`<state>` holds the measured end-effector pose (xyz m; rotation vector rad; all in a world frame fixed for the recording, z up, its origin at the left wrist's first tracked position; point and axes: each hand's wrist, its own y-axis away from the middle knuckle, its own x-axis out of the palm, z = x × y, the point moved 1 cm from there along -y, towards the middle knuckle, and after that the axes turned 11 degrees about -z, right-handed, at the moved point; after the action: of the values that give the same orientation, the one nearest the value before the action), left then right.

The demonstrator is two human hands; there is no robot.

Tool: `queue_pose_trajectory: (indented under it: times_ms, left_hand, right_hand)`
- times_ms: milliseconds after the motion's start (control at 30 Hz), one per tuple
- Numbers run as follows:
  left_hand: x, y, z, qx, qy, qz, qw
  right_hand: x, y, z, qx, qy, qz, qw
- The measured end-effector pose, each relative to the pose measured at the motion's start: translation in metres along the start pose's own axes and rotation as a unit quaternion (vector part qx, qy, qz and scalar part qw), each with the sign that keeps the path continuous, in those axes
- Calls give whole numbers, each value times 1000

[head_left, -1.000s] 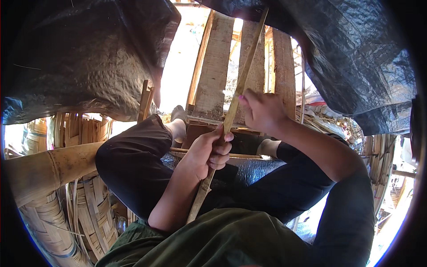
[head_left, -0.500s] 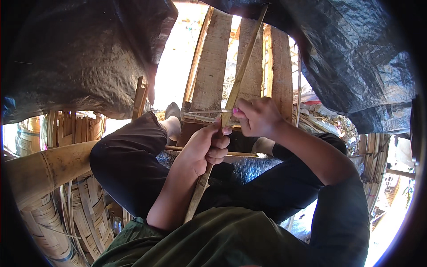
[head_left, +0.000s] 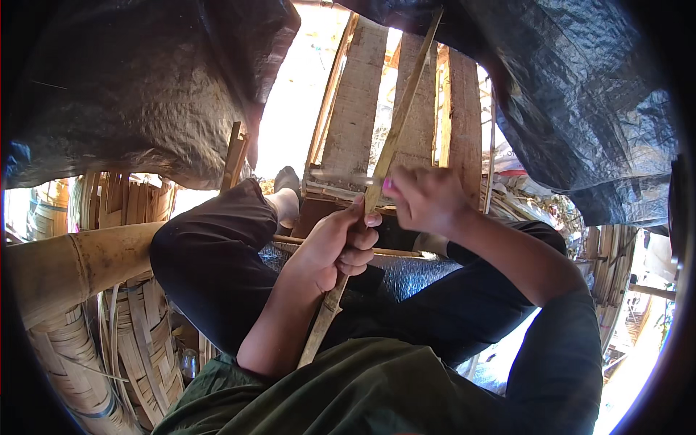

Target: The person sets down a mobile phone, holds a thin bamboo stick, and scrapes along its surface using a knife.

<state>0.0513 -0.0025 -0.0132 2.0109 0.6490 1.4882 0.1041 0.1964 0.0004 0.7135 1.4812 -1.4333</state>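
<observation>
A long bamboo strip (head_left: 400,119) slants from my lap up toward the far planks. My left hand (head_left: 346,235) is closed around its lower part, fingers wrapped and thumb lying along it. Just above that grip, my right hand (head_left: 429,194) is curled at the strip's right side. From the right hand a thin knife blade (head_left: 339,177) reaches left across the strip, smeared by motion. A small pink spot shows by the right fingertips; I cannot tell whether it is part of the handle. The rest of the handle is hidden inside the fist.
Wooden planks (head_left: 355,94) stand ahead with gaps between them. Dark plastic sheeting (head_left: 138,94) hangs at both sides. A thick bamboo pole (head_left: 87,264) lies by my left knee, above woven bamboo baskets (head_left: 72,359). Bamboo scraps (head_left: 533,199) lie beyond my right knee.
My right hand has shifted slightly right, and its blade now looks blurred. The whole view has moved a little. My left hand keeps its grip on the strip.
</observation>
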Motion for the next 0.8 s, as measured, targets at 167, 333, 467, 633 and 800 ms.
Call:
queue_pose_trajectory:
  times_ms: [167, 333, 467, 633, 800]
  left_hand:
    - [-2, -3, 2, -18, 10, 15, 1000]
    - [-1, -6, 5, -30, 16, 15, 999]
    - [-1, -11, 4, -48, 33, 44, 997]
    - [1, -5, 5, -44, 33, 1, 998]
    - [1, -4, 0, -45, 45, 17, 998]
  right_hand:
    - [11, -1, -22, 6, 12, -6, 1000]
    - [5, 8, -7, -21, -61, 9, 998]
    - [14, -1, -32, 15, -58, -49, 997]
    - [7, 9, -9, -47, -66, -22, 996]
    - [13, 3, -16, -60, -54, -25, 996]
